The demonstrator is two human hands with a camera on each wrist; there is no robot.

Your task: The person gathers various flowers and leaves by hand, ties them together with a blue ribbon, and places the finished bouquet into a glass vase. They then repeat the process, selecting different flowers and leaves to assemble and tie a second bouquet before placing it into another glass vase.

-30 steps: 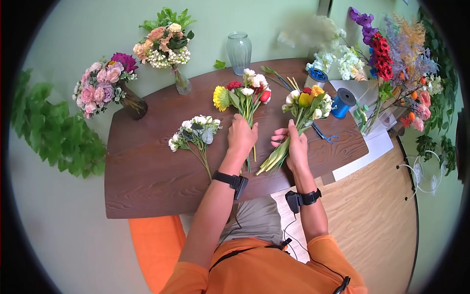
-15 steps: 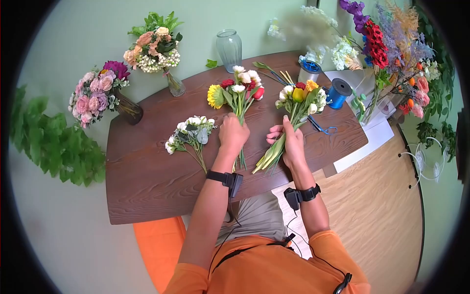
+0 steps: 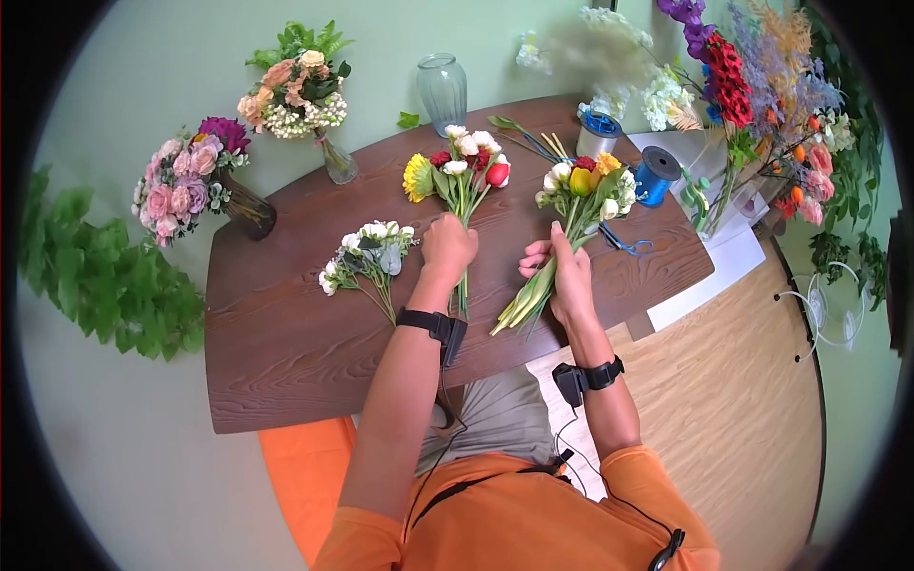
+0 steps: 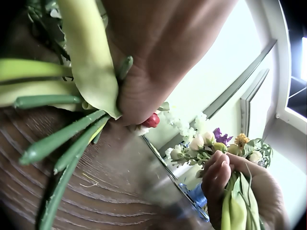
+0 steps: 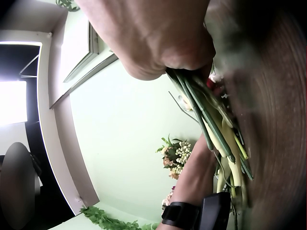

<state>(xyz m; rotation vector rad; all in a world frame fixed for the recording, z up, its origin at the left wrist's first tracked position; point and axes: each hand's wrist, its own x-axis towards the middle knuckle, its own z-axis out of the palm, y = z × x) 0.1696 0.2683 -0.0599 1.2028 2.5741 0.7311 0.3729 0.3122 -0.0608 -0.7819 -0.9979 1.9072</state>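
In the head view my left hand point(image 3: 449, 246) grips the stems of a bunch with a yellow flower point(image 3: 417, 179), small dark red blooms, white blooms point(image 3: 471, 143) and a red tulip point(image 3: 497, 174). Green cut stem ends point(image 4: 62, 148) stick out below that hand in the left wrist view. My right hand point(image 3: 571, 278) holds a second bunch of yellow, orange, red and white flowers point(image 3: 583, 181), thumb laid along the stems. Its pale green stems point(image 3: 524, 303) slant down toward me. Left of my left hand, a spray of white flowers point(image 3: 367, 249) lies on the table.
On the brown table point(image 3: 286, 343) stand a glass vase point(image 3: 442, 93), a vase of peach flowers point(image 3: 300, 95), a vase of pink flowers point(image 3: 181, 186) and spools of blue ribbon point(image 3: 657, 176). Loose stems point(image 3: 533, 138) lie at the back. Tall mixed flowers point(image 3: 752, 124) rise at the right.
The head view has shifted a little. Under my left hand the spread stem ends have come closer together. My right hand keeps its hold on its bunch with little movement.
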